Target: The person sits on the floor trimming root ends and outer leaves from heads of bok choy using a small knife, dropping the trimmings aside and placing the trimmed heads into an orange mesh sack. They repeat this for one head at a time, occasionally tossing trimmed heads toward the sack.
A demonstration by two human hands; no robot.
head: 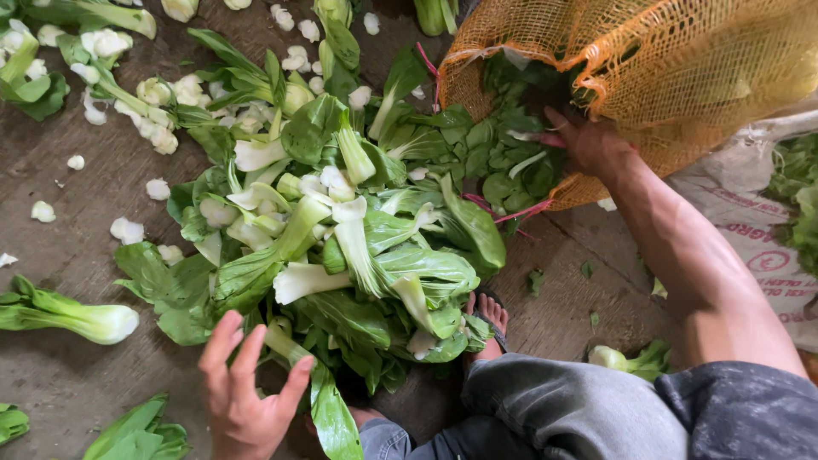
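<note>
Beside the white printed sack [750, 221], your right hand [588, 140] grips the orange net bag [673, 77]; your left hand [243, 400], fingers spread, touches the bok choy pile [341, 247].

We seem to be in a market or farm sorting area, working right on a bare, worn floor [68, 247]. A heap of bok choy [341, 247] lies loose on it, cut stem ends [128, 228] are scattered around, and an orange mesh produce sack [682, 68] spills greens beside a printed white woven bag [750, 230].
</note>
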